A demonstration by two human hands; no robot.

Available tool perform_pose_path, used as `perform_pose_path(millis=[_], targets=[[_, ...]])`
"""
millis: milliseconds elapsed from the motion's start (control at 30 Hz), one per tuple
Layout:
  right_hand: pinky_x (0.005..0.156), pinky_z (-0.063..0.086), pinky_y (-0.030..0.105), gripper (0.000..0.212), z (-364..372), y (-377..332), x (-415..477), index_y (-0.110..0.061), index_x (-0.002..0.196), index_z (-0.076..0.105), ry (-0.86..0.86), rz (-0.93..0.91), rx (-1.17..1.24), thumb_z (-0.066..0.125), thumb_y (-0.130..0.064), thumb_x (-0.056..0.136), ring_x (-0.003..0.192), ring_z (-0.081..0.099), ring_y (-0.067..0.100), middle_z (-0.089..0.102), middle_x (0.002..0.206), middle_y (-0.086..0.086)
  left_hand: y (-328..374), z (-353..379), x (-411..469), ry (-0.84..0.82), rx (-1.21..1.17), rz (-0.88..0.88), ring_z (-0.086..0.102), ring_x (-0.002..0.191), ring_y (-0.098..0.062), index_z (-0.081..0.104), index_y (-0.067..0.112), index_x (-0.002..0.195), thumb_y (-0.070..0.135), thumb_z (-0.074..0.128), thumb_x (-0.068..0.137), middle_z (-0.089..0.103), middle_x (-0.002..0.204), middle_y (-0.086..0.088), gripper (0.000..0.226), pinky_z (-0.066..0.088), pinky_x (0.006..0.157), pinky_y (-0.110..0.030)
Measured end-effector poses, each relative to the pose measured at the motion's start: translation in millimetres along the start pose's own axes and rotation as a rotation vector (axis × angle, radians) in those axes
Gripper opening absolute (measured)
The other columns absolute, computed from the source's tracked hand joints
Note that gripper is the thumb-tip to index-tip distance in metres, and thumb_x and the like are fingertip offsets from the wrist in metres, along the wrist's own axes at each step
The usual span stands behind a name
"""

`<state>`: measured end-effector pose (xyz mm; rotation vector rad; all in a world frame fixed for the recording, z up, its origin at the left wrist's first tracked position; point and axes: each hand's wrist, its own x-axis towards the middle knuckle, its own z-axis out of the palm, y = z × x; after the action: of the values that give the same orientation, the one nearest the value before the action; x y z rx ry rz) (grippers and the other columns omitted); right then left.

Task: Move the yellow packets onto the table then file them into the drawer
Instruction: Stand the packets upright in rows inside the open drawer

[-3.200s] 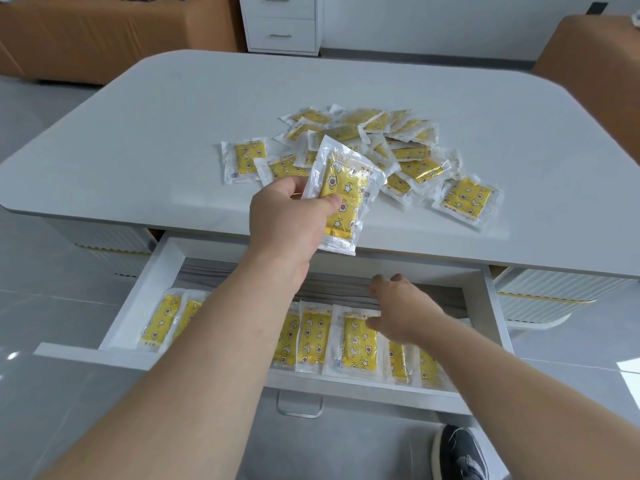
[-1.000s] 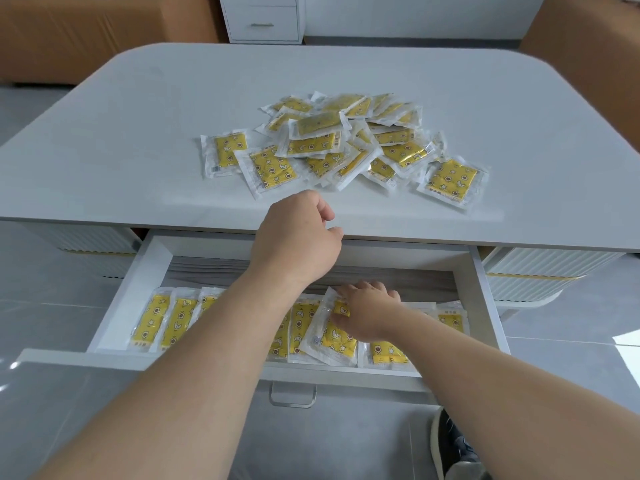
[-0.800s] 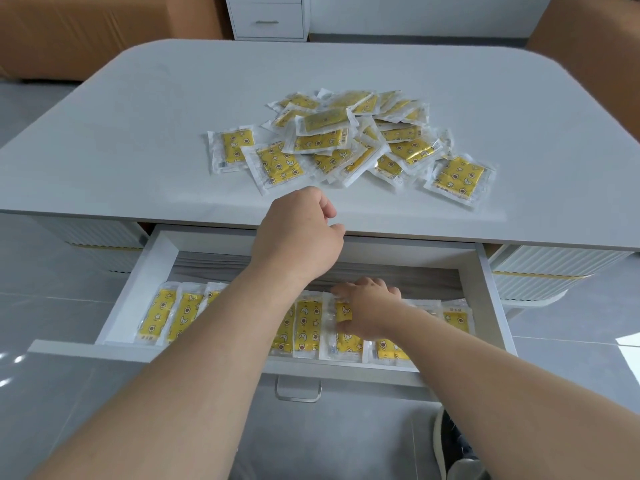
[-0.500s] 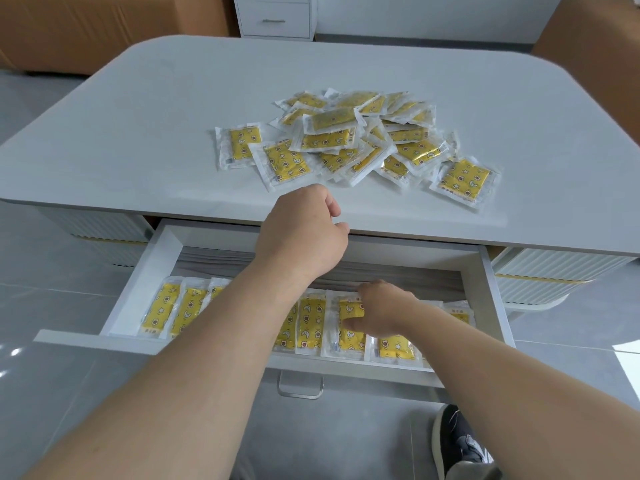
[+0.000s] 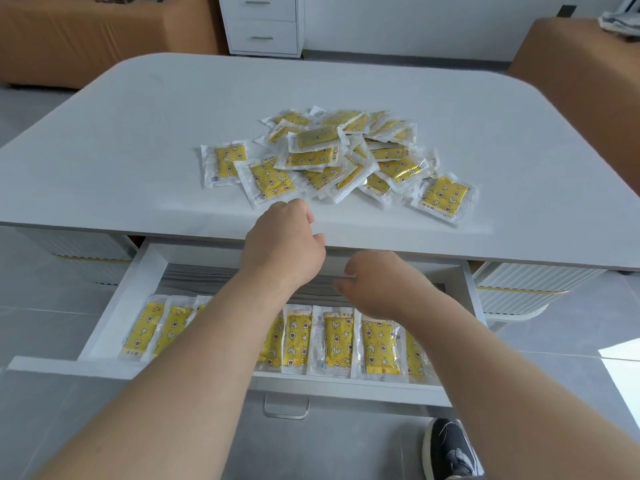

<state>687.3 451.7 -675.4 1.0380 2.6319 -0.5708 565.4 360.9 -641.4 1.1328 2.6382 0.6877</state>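
A heap of yellow packets (image 5: 339, 157) in clear wrappers lies on the grey table (image 5: 138, 133). Below the table's front edge the white drawer (image 5: 114, 317) stands pulled out, with a row of yellow packets (image 5: 337, 341) filed upright along its front. My left hand (image 5: 284, 244) hovers at the table's front edge, fingers loosely curled, holding nothing, just short of the nearest packet (image 5: 272, 178). My right hand (image 5: 374, 282) is raised above the drawer row, fingers relaxed and empty.
A white drawer cabinet (image 5: 265, 24) stands behind the table. Brown upholstered furniture (image 5: 86, 36) sits at the back left and another brown piece (image 5: 581, 74) at the right. My shoe (image 5: 448, 448) is on the floor under the drawer's right side.
My right hand has let go of the packet it was setting in the drawer row and lifted up and away. My left hand has edged forward toward the heap.
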Motion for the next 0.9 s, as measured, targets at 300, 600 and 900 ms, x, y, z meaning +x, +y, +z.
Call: perform_pose_path(millis=[300,600,900], targets=[[0.091,0.047,0.042,0.040,-41,25,-4,-0.016,0.110,0.063,0.583,0.202,0.061,0.045,-0.050,0.100,0.113,0.052,0.030,0.058,0.115,0.006,-10,20,30,-0.045,0.255,-0.023,0.019,0.151,-0.031,0.034,0.008,0.150,0.052,0.040,0.102,0.021,0.164,-0.013,0.065,0.032,0.113,-0.050],[0.123,0.002,0.051,0.075,-39,78,21,-0.021,0.161,0.005,0.337,0.255,-0.030,0.020,-0.064,0.101,0.154,-0.016,0.027,-0.011,0.169,-0.002,-16,24,48,-0.093,0.340,-0.074,-0.004,0.155,-0.031,0.013,0.012,0.160,0.065,0.024,0.100,0.001,0.169,-0.010,0.080,0.015,0.122,-0.055],[0.117,0.026,0.051,0.067,-39,81,14,-0.011,0.143,0.048,0.332,0.260,-0.005,0.031,-0.061,0.101,0.146,0.024,0.037,0.038,0.153,0.010,-13,22,41,-0.156,0.373,-0.064,0.020,0.150,-0.034,0.021,0.009,0.156,0.060,0.031,0.101,0.025,0.163,-0.013,0.075,0.027,0.118,-0.052]])
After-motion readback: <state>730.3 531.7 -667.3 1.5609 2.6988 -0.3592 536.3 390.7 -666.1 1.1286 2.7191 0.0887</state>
